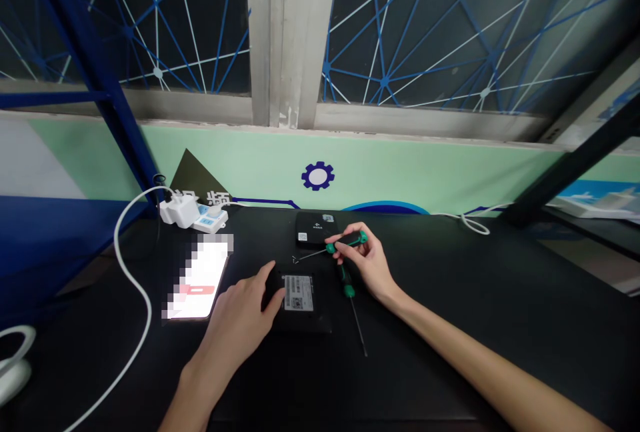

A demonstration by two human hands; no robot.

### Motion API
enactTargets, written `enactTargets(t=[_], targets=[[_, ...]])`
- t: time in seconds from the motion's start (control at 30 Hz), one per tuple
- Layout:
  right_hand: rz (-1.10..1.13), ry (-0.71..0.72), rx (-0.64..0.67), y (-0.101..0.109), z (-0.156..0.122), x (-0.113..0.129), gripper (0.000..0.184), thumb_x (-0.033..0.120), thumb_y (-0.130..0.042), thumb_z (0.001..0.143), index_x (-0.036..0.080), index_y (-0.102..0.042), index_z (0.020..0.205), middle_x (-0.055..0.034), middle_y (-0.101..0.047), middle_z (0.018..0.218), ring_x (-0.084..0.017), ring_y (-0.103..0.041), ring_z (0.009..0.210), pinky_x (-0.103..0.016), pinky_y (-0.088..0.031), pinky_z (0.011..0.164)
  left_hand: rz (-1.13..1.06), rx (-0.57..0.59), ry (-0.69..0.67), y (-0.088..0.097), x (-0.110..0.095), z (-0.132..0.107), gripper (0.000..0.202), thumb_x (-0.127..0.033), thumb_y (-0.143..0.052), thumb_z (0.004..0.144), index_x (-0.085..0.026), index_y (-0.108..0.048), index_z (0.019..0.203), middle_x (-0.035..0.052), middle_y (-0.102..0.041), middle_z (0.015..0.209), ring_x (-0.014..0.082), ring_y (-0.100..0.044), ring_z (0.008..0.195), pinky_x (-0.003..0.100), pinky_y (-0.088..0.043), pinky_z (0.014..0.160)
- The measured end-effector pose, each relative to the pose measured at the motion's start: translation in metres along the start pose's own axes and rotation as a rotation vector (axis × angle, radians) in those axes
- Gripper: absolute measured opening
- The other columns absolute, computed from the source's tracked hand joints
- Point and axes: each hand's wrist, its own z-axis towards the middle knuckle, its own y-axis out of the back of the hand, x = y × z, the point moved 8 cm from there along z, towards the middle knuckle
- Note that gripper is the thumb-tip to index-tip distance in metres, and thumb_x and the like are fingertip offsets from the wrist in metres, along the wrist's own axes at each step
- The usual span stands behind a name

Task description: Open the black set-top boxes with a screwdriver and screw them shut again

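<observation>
My left hand point(245, 315) lies flat and unclenched on the left edge of a flat black box point(320, 309), fingers over its corner and thumb on its top face. It grasps nothing, only presses down. The box sits near the middle of the worktop point(450, 299), and a white label point(299, 293) shows on the side facing up. My right hand point(367, 262) is closed around a green-handled screwdriver point(345, 243), pinched at the handle, just beyond the box's far edge. Its shaft points left, with the tip close to a tiny bright bit point(295, 259) (too small to tell what it is).

A second screwdriver point(353, 305) lies loose just beside the box's right edge, tip towards me. A smaller black box point(316, 229) sits behind, towards the far edge. Left of my left hand a phone point(197, 279) lies face up with its screen lit. At the far left corner a power strip point(210, 220) carries a white charger point(177, 211), and a white cable point(135, 285) loops from there along the left edge.
</observation>
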Motion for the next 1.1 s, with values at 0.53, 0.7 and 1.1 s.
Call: enactTargets(t=[0.53, 0.7, 1.1], targets=[[-0.015, 0.012, 0.030, -0.0022, -0.0006, -0.0005, 0.033, 0.034, -0.080, 0.076, 0.023, -0.054, 0.092, -0.0034, -0.071, 0.093, -0.015, -0.065, 0.065, -0.028, -0.054, 0.059, -0.003, 0.012, 0.020, -0.0017, 0.0016, 0.0010, 0.056, -0.046, -0.036, 0.099, -0.021, -0.042, 0.149, 0.0074, -0.071, 0.098, 0.0264, -0.069, 0.091, 0.032, -0.048, 0.068], [-0.025, -0.002, 0.054, -0.0060, -0.0018, 0.0022, 0.032, 0.035, -0.080, 0.075, 0.022, -0.056, 0.090, -0.0040, -0.071, 0.091, -0.016, -0.065, 0.065, -0.029, -0.054, 0.058, 0.013, 0.014, 0.021, -0.0009, 0.0010, 0.0006, 0.057, -0.046, -0.036, 0.099, -0.020, -0.042, 0.149, 0.0082, -0.071, 0.099, 0.0277, -0.069, 0.095, 0.034, -0.049, 0.070], [-0.027, 0.010, 0.016, 0.0012, 0.0004, -0.0023, 0.028, 0.032, -0.080, 0.075, 0.022, -0.058, 0.089, -0.0034, -0.072, 0.092, -0.016, -0.065, 0.065, -0.029, -0.053, 0.058, 0.025, -0.015, 0.033, -0.0015, 0.0004, 0.0016, 0.055, -0.045, -0.037, 0.099, -0.019, -0.044, 0.148, 0.0088, -0.072, 0.101, 0.0288, -0.069, 0.095, 0.036, -0.050, 0.073]])
